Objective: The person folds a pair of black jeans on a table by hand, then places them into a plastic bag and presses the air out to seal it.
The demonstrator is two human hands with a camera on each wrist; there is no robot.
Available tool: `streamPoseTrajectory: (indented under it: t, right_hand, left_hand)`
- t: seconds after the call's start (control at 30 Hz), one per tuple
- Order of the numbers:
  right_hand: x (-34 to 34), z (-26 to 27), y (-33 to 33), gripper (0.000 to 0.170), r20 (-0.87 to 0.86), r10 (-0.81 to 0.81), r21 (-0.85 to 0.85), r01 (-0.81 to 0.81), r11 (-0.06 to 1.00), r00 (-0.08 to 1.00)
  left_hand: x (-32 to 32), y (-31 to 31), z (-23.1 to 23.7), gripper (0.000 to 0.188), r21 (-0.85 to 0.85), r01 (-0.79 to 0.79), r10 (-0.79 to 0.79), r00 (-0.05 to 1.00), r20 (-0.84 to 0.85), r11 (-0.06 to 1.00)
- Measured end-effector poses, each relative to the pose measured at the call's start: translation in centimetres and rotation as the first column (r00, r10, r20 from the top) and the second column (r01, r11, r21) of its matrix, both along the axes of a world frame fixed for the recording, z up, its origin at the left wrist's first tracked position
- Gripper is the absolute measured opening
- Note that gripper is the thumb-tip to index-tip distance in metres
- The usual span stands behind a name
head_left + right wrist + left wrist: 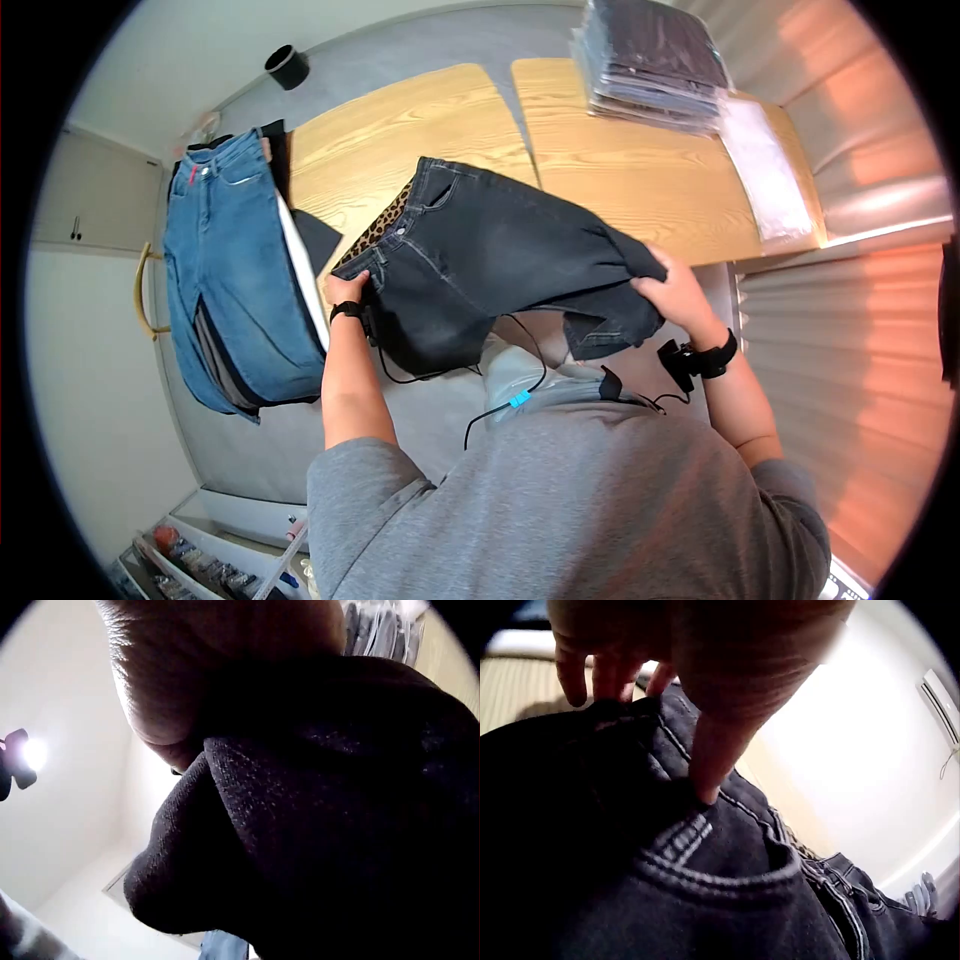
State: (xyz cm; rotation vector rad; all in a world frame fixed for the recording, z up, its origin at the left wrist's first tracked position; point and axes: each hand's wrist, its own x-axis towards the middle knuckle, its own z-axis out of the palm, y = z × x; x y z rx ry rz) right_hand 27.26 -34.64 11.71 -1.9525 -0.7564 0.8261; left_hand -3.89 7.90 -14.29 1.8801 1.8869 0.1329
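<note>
Dark grey jeans with a leopard-print inner waistband are held up off the table's near edge. My left hand pinches them at the waistband corner by a front pocket; in the left wrist view that hand has its thumb on the denim above the pocket. At the other end my right hand grips the bunched legs. The right wrist view shows this hand over folded dark cloth, its fingertips hidden.
Blue jeans lie on a pile of trousers at the left. A stack of bagged garments and a white plastic sheet are on the right of the wooden table. A black bin stands beyond.
</note>
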Motion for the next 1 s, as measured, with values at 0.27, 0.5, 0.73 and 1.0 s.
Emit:
streamPoseTrajectory:
  t: [0.27, 0.5, 0.73, 1.0]
  right_hand:
    - [4.0, -1.8, -14.1, 0.037, 0.178, -0.185, 0.016, 0.185, 0.983, 0.966]
    - [5.0, -5.0, -26.6, 0.039, 0.160, -0.400, 0.086, 0.391, 0.916, 0.902]
    - [6.3, -11.9, -37.9, 0.056, 0.329, -0.522, -0.271, 0.608, 0.746, 0.787]
    - [8.0, -7.1, -38.5, 0.069, 0.113, -0.789, 0.468, 0.668, 0.578, 0.603]
  left_hand:
    - [15.0, -13.0, 4.2, 0.032, -0.137, 0.366, -0.138, 0.633, 0.762, 0.921]
    - [27.3, -26.5, 22.6, 0.030, 0.223, 0.730, -0.556, 0.250, 0.793, 0.646]
    - [32.2, -39.1, 33.9, 0.030, 0.462, 0.855, -0.724, -0.162, 0.671, 0.236]
    - [33.1, -47.8, 38.4, 0.028, 0.463, 0.860, -0.713, -0.463, 0.527, -0.216]
